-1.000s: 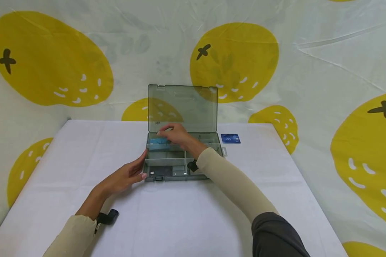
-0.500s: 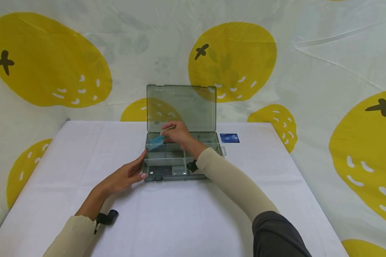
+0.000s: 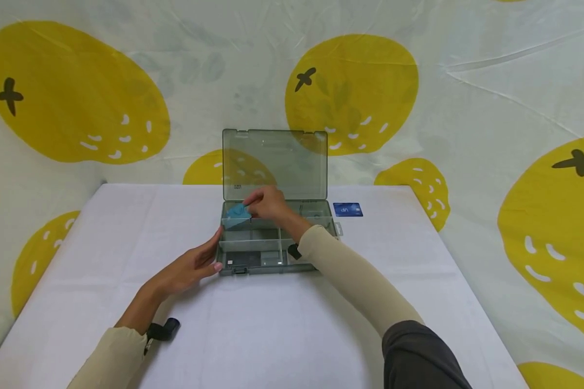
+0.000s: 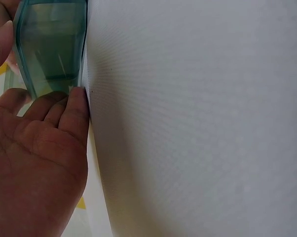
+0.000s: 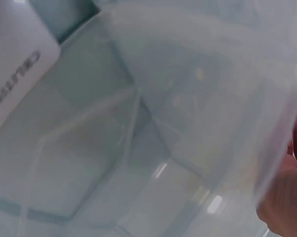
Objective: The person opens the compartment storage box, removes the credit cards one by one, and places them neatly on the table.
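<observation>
A see-through grey-green compartment box [image 3: 253,234] stands on the white table with its lid [image 3: 274,162] raised upright at the back. My left hand [image 3: 187,267] holds the box at its front left corner; in the left wrist view the fingertips [image 4: 77,101] touch its side wall. Over the back left compartment, my right hand [image 3: 266,204] pinches a light-blue card [image 3: 238,212], which stands tilted there. Its fingertips are partly hidden in the head view. A dark flat piece [image 3: 243,259] lies in the front left compartment, beside a pale one [image 3: 271,259].
A dark-blue bank card [image 3: 347,209] lies right of the box on the white-covered table [image 3: 399,270]. Behind rises a pale cloth [image 3: 467,119] printed with yellow fruit. In the right wrist view a pale lettered piece [image 5: 20,54] shows; dividers [image 5: 133,123] blur the rest.
The light-blue card, earlier flat in the back left compartment, now stands tilted at my right fingertips. My right hand has shifted slightly right; the left hand and box look the same.
</observation>
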`<state>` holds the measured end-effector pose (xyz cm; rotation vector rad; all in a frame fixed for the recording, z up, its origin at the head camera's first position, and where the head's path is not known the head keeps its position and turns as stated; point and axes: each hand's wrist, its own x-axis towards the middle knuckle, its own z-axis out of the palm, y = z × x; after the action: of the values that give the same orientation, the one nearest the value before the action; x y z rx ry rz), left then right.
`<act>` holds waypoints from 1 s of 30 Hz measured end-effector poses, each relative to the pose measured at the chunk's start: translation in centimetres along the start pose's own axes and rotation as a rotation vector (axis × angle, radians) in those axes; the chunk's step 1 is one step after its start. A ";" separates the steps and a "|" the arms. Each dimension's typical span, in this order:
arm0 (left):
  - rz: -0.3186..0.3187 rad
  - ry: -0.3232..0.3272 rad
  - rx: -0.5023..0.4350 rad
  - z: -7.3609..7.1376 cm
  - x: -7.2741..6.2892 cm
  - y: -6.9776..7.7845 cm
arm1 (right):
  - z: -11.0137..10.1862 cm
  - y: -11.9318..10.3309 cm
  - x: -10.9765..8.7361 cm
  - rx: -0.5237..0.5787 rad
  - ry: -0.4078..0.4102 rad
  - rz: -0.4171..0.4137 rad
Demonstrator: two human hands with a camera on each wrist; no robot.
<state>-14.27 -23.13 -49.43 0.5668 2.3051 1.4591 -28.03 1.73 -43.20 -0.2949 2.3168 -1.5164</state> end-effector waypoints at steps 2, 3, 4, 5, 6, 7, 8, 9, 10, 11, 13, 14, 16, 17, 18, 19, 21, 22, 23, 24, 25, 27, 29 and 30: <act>-0.003 0.003 0.002 0.0 0.0 -0.1 | -0.4 0.0 -0.2 -0.010 0.014 -0.016; -0.003 0.004 -0.001 0.1 0.1 -0.1 | -0.8 0.0 -0.3 -0.015 0.021 -0.023; -0.002 0.004 -0.003 0.1 0.1 -0.1 | -1.1 0.0 -0.4 -0.010 0.026 -0.030; -0.002 0.004 -0.005 0.1 0.1 -0.1 | -1.6 0.0 -0.5 -0.001 0.029 -0.037; -0.005 0.005 -0.004 0.1 0.1 -0.1 | -2.0 -0.1 -0.7 0.011 0.030 -0.043; -0.007 0.005 -0.003 0.1 0.1 -0.1 | -2.5 -0.1 -0.9 0.026 0.032 -0.048; -0.007 0.006 -0.002 0.1 0.1 -0.1 | -3.0 -0.1 -1.0 0.043 0.035 -0.054; -0.007 0.006 0.001 0.1 0.1 -0.1 | -3.6 -0.1 -1.2 0.054 0.041 -0.056; -0.009 0.007 0.005 0.1 0.1 -0.1 | -4.1 -0.1 -1.4 0.070 0.044 -0.056; -0.010 0.008 0.006 0.1 0.1 -0.1 | -4.7 -0.1 -1.7 0.081 0.048 -0.056; -0.010 0.008 0.005 0.1 0.1 -0.1 | -5.9 -0.1 -2.1 0.085 0.061 -0.053; -0.008 0.008 0.003 0.1 0.0 -0.1 | -6.5 0.0 -2.3 0.088 0.066 -0.051; -0.009 0.007 -0.002 0.1 0.0 -0.1 | -7.7 0.1 -2.9 0.081 0.072 -0.045; -0.008 0.005 -0.006 0.1 0.0 -0.1 | -8.3 0.3 -3.2 0.078 0.078 -0.048; -0.007 0.003 -0.007 0.1 0.0 -0.1 | -8.9 0.5 -3.5 0.076 0.083 -0.056; -0.008 0.002 -0.008 0.1 0.0 -0.1 | -9.5 0.7 -3.9 0.077 0.089 -0.065; -0.007 0.000 -0.008 0.1 0.0 -0.1 | -10.7 1.0 -4.7 0.069 0.107 -0.089; -0.006 0.000 -0.007 0.1 0.0 -0.1 | -11.2 1.2 -5.2 0.067 0.117 -0.104; -0.005 0.000 -0.004 0.1 0.0 -0.1 | -11.7 1.3 -5.6 0.059 0.126 -0.118; -0.004 0.001 -0.001 0.1 0.0 -0.1 | -12.2 1.6 -6.0 0.054 0.134 -0.131; -0.005 0.002 0.002 0.1 0.0 -0.1 | -12.7 1.8 -6.5 0.044 0.144 -0.142; -0.005 0.003 0.010 0.1 -0.1 0.0 | -13.7 2.4 -7.1 0.034 0.161 -0.150; -0.003 0.002 0.015 0.1 -0.1 0.0 | -14.7 3.1 -7.6 0.027 0.184 -0.138; -0.002 0.000 0.011 0.1 -0.1 0.0 | -15.2 3.6 -7.7 0.031 0.198 -0.131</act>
<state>-14.15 -23.08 -49.44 0.5673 2.3141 1.4468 -27.00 18.82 -39.62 -0.3064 2.4657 -1.7133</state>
